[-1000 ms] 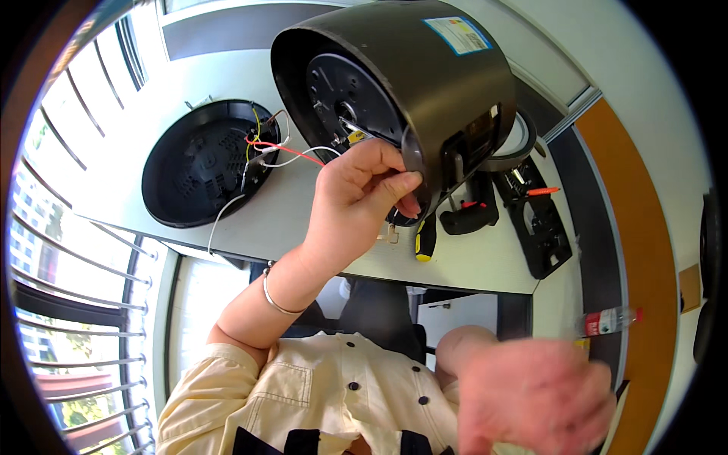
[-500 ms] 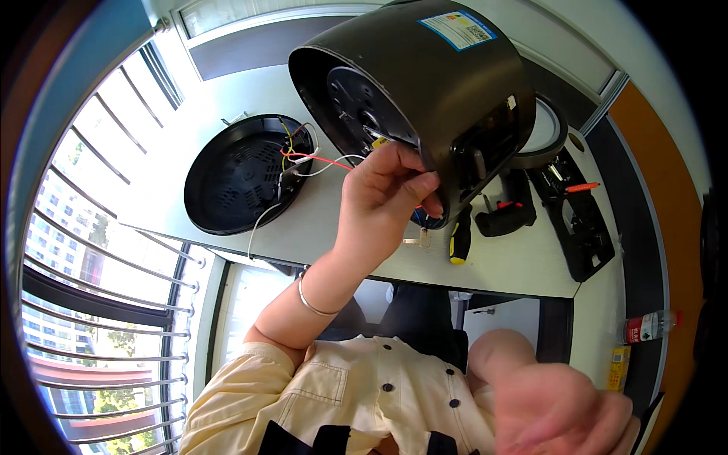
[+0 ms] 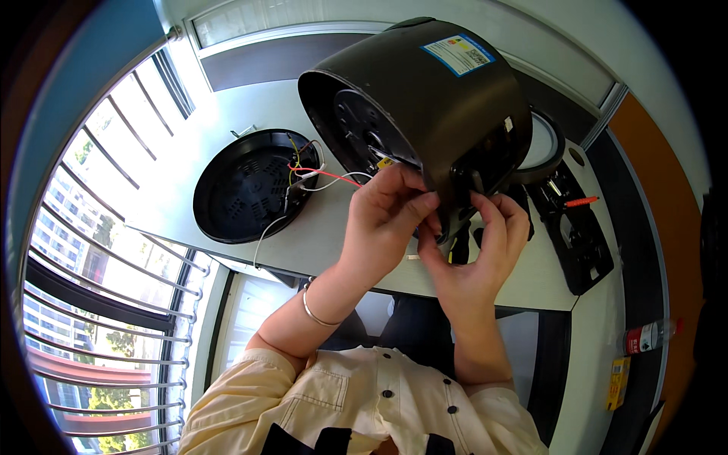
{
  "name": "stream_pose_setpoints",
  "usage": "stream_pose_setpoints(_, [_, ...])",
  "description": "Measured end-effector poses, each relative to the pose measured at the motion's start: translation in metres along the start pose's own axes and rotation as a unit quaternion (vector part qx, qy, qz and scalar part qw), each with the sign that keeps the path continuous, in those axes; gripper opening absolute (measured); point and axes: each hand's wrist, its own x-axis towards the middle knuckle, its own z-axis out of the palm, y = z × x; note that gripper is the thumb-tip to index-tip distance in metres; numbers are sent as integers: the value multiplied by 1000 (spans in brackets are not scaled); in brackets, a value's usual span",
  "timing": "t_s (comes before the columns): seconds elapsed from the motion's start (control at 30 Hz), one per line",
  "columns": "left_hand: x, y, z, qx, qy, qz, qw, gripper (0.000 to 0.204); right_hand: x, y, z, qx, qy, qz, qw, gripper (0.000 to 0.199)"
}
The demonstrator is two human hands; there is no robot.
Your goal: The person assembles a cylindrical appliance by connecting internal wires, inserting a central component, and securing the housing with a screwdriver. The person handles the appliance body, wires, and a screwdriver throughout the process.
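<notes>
- At the bottom centre of the frame sits the person's pale yellow buttoned shirt, with both forearms rising from it toward the middle; a thin silver bracelet circles the left wrist.
- The left hand, centre frame, has its fingers curled and pressed together at the lower rim of a dark cooker housing, fingertips touching the edge near a small yellow connector. It seems to pinch something there, but what exactly is too small to tell.
- The right hand, just right of centre, cups upward, its fingers pressed against the housing's open control-panel cutout, likely steadying the shell while the other hand works.
- The housing lies tipped on its side in the upper centre, open bottom facing left, probably so the inner parts can be reached. A blue-edged label sits on its top.
- Red, white and yellow wires run from the housing leftward to a round black base plate, which lies flat on the pale table at centre left, still tethered by them.
- To the right, a black tool tray holds an orange-handled screwdriver; a bottle and yellow box lie at lower right.
- At far left, window bars overlook buildings below.
- Compared with a second ago, the right hand has come up from the blurred lower corner to join the left at the housing, and the view has shifted so the housing sits more centrally.
</notes>
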Motion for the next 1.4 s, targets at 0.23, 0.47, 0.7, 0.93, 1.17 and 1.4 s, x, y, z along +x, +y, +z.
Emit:
stream_pose_setpoints(0.23, [0, 0, 0, -15, 13, -4, 1000, 8, -1, 6, -4, 36, -27, 7, 999, 51])
stream_pose_setpoints(0.47, [-1, 1, 2, -36, 7, -21, 999, 7, 2, 12, -12, 63, -64, 18, 996, 48])
stream_pose_setpoints(0.7, [0, -3, -1, -70, -16, -17, 997, 8, 2, 17, -15, 100, -84, 5, 991, 49])
stream_pose_setpoints(0.93, [3, 6, -6, -33, -72, -19, 997, 10, 1, 12, -16, 76, -74, 14, 994, 48])
stream_pose_setpoints(1.17, [5, 16, -6, -16, -66, -62, 996, 6, -5, 7, -4, 104, -36, 58, 992, 47])
stream_pose_setpoints(1.4, [2, 4, -18, -73, -92, -57, 991, 9, -14, 10, 3, 103, -16, 74, 992, 42])
